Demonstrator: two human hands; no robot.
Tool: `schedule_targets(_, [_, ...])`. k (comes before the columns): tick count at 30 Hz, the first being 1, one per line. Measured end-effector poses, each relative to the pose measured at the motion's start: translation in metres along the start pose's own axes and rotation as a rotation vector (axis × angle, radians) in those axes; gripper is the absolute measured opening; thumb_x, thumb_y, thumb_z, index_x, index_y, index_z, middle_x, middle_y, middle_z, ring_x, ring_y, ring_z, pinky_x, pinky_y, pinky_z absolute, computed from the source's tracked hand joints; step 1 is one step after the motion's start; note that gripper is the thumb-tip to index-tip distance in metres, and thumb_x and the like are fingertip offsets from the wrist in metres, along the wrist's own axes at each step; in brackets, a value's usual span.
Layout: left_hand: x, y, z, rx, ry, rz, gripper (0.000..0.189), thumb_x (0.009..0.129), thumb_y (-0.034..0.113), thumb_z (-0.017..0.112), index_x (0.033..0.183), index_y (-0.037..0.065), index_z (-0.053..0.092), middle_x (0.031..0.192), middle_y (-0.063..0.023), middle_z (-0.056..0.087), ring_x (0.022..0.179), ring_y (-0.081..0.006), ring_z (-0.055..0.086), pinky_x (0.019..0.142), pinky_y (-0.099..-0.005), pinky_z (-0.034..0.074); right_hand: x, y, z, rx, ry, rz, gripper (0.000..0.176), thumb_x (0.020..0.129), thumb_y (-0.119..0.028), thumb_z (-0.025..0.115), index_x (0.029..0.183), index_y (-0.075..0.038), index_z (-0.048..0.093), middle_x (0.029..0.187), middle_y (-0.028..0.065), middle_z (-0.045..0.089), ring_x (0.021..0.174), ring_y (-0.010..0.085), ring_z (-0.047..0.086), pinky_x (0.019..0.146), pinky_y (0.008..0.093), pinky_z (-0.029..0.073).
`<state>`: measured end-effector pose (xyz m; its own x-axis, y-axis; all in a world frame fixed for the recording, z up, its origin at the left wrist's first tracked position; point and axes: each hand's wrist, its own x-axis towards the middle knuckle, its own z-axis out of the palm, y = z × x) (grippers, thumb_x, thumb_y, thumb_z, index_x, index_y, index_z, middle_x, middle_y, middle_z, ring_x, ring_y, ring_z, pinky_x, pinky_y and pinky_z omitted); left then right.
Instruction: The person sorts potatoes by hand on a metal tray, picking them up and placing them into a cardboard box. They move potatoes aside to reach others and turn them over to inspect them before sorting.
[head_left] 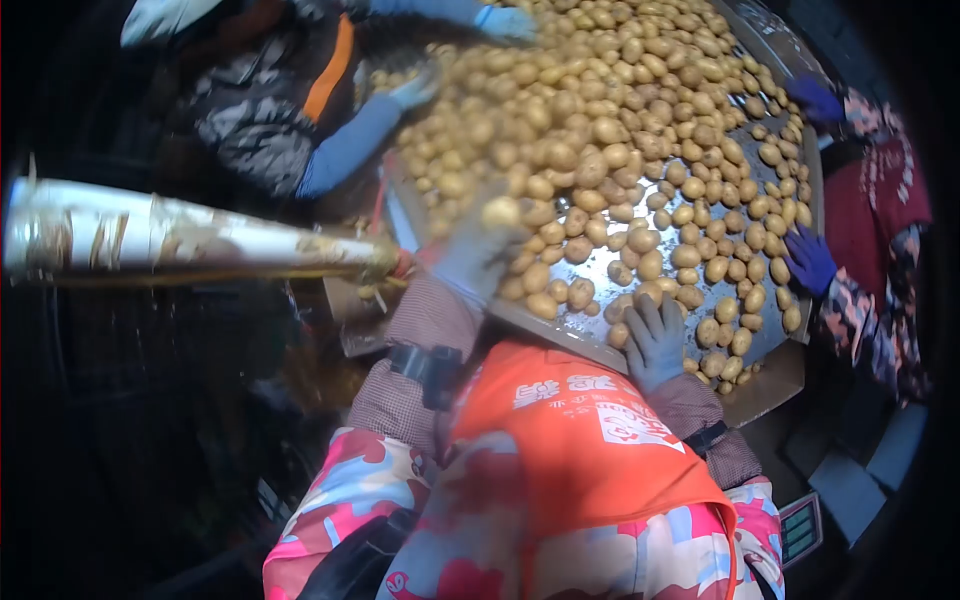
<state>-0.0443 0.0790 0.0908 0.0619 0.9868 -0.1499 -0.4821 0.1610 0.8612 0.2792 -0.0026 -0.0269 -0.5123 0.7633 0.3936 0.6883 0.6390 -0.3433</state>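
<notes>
My left hand point(472, 258), in a grey glove and blurred by motion, is at the near left edge of a heap of potatoes point(640, 75). A pale potato point(501, 211) lies between its thumb and fingers, which look closed around it. My right hand point(655, 345), also gloved in grey, rests at the near edge of the metal table point(590, 280). Its fingers are stretched out and slightly apart, touching or just above a few potatoes, with none gripped. Loose potatoes lie thinly spread in front of it on the wet, shiny surface.
A white pipe-like pole point(200, 232) juts in from the left beside my left forearm. Across the left side, a person in blue sleeves point(350, 145) reaches into the heap. At the right, another person's purple-gloved hands point(808, 260) are at the table edge. A low rim borders the table.
</notes>
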Motion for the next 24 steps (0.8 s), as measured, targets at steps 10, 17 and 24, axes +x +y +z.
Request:
schedule_targets(10, [-0.063, 0.106, 0.008, -0.473, 0.094, -0.183, 0.064, 0.08, -0.016, 0.068, 0.133, 0.015, 0.052, 0.145, -0.0118, 0.053, 0.121, -0.0274, 0.063, 0.098, -0.0388, 0.056, 0.101, -0.055, -0.027, -0.096, -0.131, 0.036, 0.043, 0.09, -0.024, 0.058, 0.129, -0.006, 0.062, 0.148, 0.0178, 0.048, 0.139, 0.0562, 0.031, 0.114, 0.0635, 0.025])
schedule_targets(17, [-0.088, 0.136, -0.053, -0.112, 0.104, -0.08, 0.069, 0.071, -0.017, 0.062, 0.136, 0.004, 0.054, 0.141, -0.0117, 0.056, 0.126, -0.0221, 0.059, 0.108, -0.0355, 0.048, 0.128, -0.083, -0.045, -0.181, -0.356, 0.152, 0.04, 0.093, -0.024, 0.056, 0.127, -0.005, 0.064, 0.147, 0.0178, 0.05, 0.14, 0.0541, 0.032, 0.116, 0.0608, 0.025])
schedule_targets(24, [-0.105, 0.143, -0.075, 0.125, 0.09, 0.065, 0.053, 0.074, -0.014, 0.069, 0.123, 0.005, 0.06, 0.127, -0.0111, 0.063, 0.121, -0.0225, 0.06, 0.106, -0.0351, 0.049, 0.111, -0.079, -0.027, -0.177, -0.347, 0.213, 0.042, 0.094, -0.022, 0.054, 0.128, 0.0, 0.062, 0.148, 0.0202, 0.05, 0.141, 0.0542, 0.032, 0.117, 0.0577, 0.028])
